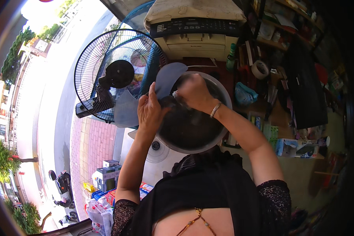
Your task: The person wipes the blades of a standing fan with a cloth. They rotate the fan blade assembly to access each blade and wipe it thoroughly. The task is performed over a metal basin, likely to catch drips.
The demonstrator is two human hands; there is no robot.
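Observation:
A grey plastic fan blade assembly (169,77) is held over a round metal basin (225,118) of dark water. My left hand (149,108) grips it at the left, fingers upright along a blade; another blade (124,112) hangs lower left, outside the basin. My right hand (194,93), blurred by motion, is closed around something small and white, partly hidden, near the dark hub. Left of the basin stands a black fan (119,73) with its wire grille exposed.
A cloth-covered printer (194,33) sits behind; a green bottle (231,58), tape roll (260,70) and blue bag (245,93) crowd the desk on the right. Stacked boxes (106,177) lie lower left. A street with a parked scooter (62,185) shows beyond.

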